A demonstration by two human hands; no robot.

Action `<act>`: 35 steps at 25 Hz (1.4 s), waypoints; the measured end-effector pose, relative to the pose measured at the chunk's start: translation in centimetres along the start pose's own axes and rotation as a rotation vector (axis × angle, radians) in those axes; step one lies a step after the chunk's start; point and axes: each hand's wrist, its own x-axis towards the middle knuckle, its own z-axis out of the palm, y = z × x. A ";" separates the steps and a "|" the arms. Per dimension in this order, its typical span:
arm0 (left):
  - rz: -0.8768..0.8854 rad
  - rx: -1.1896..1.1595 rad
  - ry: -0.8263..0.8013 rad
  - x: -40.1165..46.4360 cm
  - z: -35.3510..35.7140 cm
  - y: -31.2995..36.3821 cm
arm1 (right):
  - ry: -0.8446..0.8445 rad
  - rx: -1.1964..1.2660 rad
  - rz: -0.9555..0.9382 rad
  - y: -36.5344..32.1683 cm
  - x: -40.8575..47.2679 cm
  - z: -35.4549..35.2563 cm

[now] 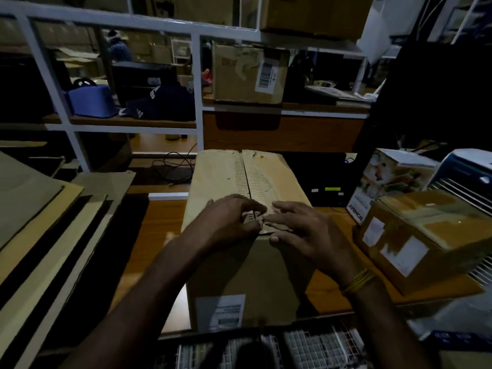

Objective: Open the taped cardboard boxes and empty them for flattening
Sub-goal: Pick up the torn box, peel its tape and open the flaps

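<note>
Stood upright at the wooden desk's (157,233) near edge: tall cardboard box (247,265), top seam stripped to ragged paper. Left hand (229,222) curled, fingertips pinched on the seam's near end. Right hand (306,233) spread flat, fingers apart, thumb pressed over the front top edge. Crowded rightward by a taped parcel (423,235); bare desk leftward, up to stacked flat cardboard (40,209).

A white metal shelf (198,75) is standing at the back. On its left board a blue container (90,99) is sitting beside a dark cap (162,102). Below the shelf, black cables (175,166) are lying on the floor
</note>
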 end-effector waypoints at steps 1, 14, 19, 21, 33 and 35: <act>-0.002 -0.031 0.005 0.0 0.1 0.5 | 0.037 -0.050 -0.056 0.3 0.0 0.0; 0.226 -0.269 0.359 5.0 4.6 8.2 | 0.528 -0.588 0.059 3.8 -2.6 -0.6; 0.239 -0.145 0.198 6.8 7.0 8.3 | 0.513 -0.682 0.325 3.9 -4.5 -1.5; 0.228 -0.105 0.156 7.0 7.4 8.3 | 0.426 -0.699 0.385 4.2 -4.8 -1.8; -0.094 0.166 0.462 1.2 9.1 7.7 | 0.451 -0.185 0.322 3.9 -5.9 0.6; -0.164 0.209 0.476 0.0 8.8 6.7 | 0.439 -0.192 0.263 3.0 -5.1 0.9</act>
